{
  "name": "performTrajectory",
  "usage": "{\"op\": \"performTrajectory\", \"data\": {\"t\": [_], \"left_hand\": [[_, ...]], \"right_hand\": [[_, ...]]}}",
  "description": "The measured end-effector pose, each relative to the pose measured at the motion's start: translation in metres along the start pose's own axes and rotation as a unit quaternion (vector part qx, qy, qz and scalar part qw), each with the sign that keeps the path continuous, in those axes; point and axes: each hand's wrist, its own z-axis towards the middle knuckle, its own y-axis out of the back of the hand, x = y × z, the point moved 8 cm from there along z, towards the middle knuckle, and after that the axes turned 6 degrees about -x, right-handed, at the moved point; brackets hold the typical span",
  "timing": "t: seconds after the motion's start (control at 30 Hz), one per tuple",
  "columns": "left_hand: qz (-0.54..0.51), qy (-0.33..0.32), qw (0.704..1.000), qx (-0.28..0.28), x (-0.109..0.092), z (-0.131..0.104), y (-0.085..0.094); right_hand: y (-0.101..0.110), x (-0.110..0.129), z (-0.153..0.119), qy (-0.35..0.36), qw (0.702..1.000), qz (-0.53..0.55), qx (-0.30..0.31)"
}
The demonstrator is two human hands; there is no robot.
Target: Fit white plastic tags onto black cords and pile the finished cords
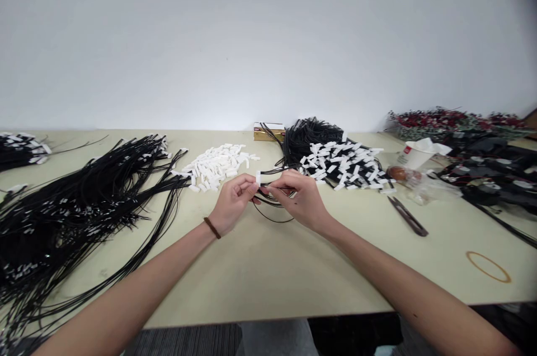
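Between thumb and fingers my left hand (235, 199) pinches a small white connector (258, 178), held upright over the middle of the table. Close by on its right, my right hand (298, 195) is closed on thin black wires (272, 199) that run to the connector. One wire loops down below the two hands. Loose white connectors (220, 163) lie in a heap just beyond my left hand. Past my right hand rests a coiled bundle of black cables (314, 135) with many white connectors (344, 163) on their ends.
Long black cables (79, 205) cover the table's left side. At the right are thread snips (406, 216), a yellow rubber band (489, 266), a paper cup (415, 155) and dark cable bundles (495, 169). A gold box (268, 132) stands by the wall.
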Motion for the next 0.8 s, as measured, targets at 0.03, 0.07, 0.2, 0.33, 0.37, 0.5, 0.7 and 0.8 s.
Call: {"op": "performTrajectory", "data": {"t": [0.03, 0.07, 0.2, 0.33, 0.37, 0.5, 0.7, 0.8], "left_hand": [[0.002, -0.001, 1.0, 0.0, 0.0, 0.001, 0.0], [0.003, -0.001, 1.0, 0.001, 0.001, 0.001, 0.0], [0.025, -0.021, 0.999, -0.022, 0.001, 0.003, 0.003], [0.145, -0.119, 0.981, -0.041, -0.011, -0.003, 0.002], [0.177, -0.15, 0.972, -0.035, -0.014, -0.005, 0.0], [0.245, -0.248, 0.937, 0.005, -0.019, -0.014, -0.012], [0.301, -0.251, 0.906, -0.162, -0.024, 0.001, 0.032], [0.239, -0.158, 0.919, -0.27, -0.013, 0.014, 0.074]], "right_hand": [[0.0, 0.0, 0.0, 0.002, 1.0, -0.003, -0.001], [0.0, 0.0, 0.0, 0.006, 1.0, -0.008, -0.003], [0.005, 0.005, 0.0, 0.052, 0.995, -0.068, -0.043], [0.007, 0.01, -0.002, 0.093, 0.987, -0.121, -0.056], [0.007, 0.01, -0.002, 0.095, 0.985, -0.132, -0.054], [0.01, 0.009, 0.0, 0.081, 0.984, -0.142, -0.071], [0.055, -0.016, 0.012, -0.006, 0.973, -0.038, -0.229], [0.093, -0.044, 0.017, -0.083, 0.923, 0.086, -0.367]]}}
